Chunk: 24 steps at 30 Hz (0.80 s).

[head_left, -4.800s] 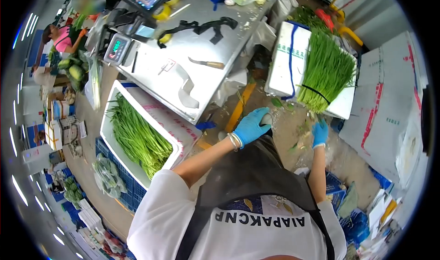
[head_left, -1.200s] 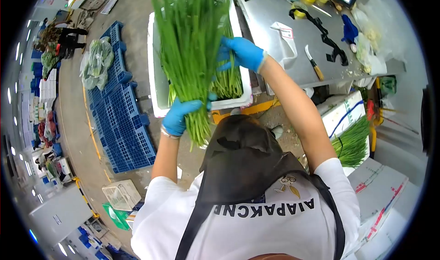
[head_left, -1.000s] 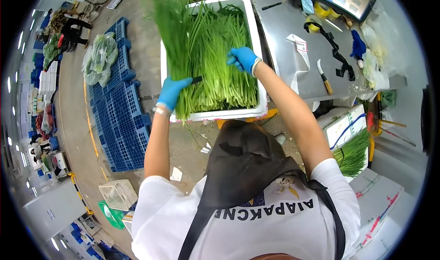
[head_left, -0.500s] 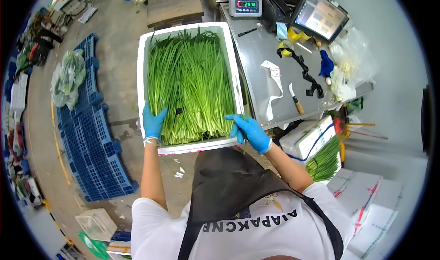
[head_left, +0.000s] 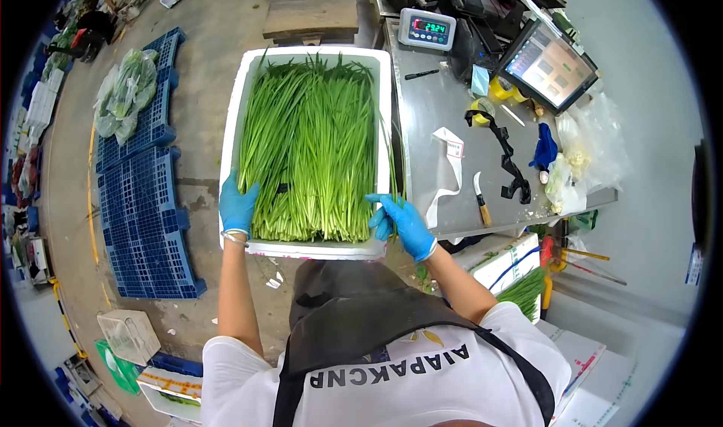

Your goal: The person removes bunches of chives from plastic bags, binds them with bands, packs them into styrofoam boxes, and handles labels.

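Observation:
A white foam box stands in front of me, filled with long garlic chives, leaf tips away from me and cut stems near. A dark band shows around one bunch. My left hand, in a blue glove, grips the box's left wall, thumb inside beside the stems. At the right near corner is my gloved right hand, its index finger over the rim and the other fingers curled. A few loose chive blades run along the box's outer right side into that hand; the hand partly hides them.
Right of the box, a steel table carries a lit scale display, a touchscreen, a knife, tape rolls and a label strip. Blue pallets lie on the floor to the left. A wooden stand is behind the box.
The view has turned and shifted slightly. Both hands stay at the box's near sides, the right one still curled by the corner. The scale display shows a slightly lower number.

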Each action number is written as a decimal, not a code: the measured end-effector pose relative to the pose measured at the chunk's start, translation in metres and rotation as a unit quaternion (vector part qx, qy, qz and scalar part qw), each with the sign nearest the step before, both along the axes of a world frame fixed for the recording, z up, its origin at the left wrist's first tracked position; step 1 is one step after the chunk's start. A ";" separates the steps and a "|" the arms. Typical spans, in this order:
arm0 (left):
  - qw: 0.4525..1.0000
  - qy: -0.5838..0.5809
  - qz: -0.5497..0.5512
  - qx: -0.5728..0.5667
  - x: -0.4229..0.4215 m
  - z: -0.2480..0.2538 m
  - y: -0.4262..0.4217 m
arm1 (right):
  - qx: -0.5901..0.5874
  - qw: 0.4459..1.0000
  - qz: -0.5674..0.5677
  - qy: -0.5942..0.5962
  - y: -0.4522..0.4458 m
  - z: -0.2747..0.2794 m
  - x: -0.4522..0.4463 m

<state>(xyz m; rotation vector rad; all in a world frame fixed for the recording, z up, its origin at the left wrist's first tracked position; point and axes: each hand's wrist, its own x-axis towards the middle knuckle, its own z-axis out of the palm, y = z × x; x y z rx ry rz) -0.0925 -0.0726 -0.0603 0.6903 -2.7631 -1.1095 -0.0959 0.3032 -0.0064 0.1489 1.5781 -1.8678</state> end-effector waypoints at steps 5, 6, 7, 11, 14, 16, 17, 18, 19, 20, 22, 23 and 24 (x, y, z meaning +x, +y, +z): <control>0.982 -0.158 -0.013 -0.097 -0.014 -0.056 -0.014 | -0.019 1.000 -0.024 -0.007 -0.014 -0.001 -0.022; 0.974 -0.207 -0.043 -0.082 -0.016 -0.056 -0.015 | -0.017 1.000 -0.019 -0.001 -0.018 -0.002 -0.024; 0.972 -0.196 -0.048 -0.118 -0.019 -0.060 -0.017 | -0.016 1.000 -0.016 0.005 -0.023 -0.004 -0.026; 0.956 -0.073 -0.065 -0.277 -0.023 -0.019 -0.014 | 0.018 1.000 -0.021 0.011 -0.053 0.004 -0.023; 0.954 -0.063 -0.071 -0.284 -0.031 0.014 -0.026 | 0.020 1.000 -0.003 0.007 -0.079 0.002 -0.023; 0.955 -0.040 -0.061 -0.286 -0.028 0.035 -0.034 | 0.022 1.000 0.008 -0.003 -0.103 0.005 -0.024; 0.956 -0.021 -0.068 -0.284 -0.025 0.043 -0.034 | 0.037 0.999 0.032 0.011 -0.115 0.002 -0.025; 0.972 -0.020 -0.052 -0.228 -0.021 0.047 -0.036 | 0.038 0.996 0.071 0.031 -0.126 0.000 -0.028; 0.975 0.078 -0.082 -0.190 -0.015 0.051 -0.038 | 0.035 0.993 0.097 0.049 -0.140 0.015 -0.031; 0.995 0.070 -0.053 -0.050 -0.011 0.064 -0.032 | 0.062 0.990 0.097 0.084 -0.156 0.026 -0.031; 0.988 -0.011 0.012 0.153 0.003 0.096 -0.011 | 0.062 0.996 0.054 0.026 -0.189 0.031 -0.034; 0.986 -0.045 0.000 0.163 0.009 0.104 0.001 | 0.024 1.000 0.001 0.004 -0.205 0.046 -0.031; 0.982 -0.081 -0.004 0.171 0.017 0.110 0.009 | -0.021 0.993 -0.037 0.111 -0.221 0.020 -0.028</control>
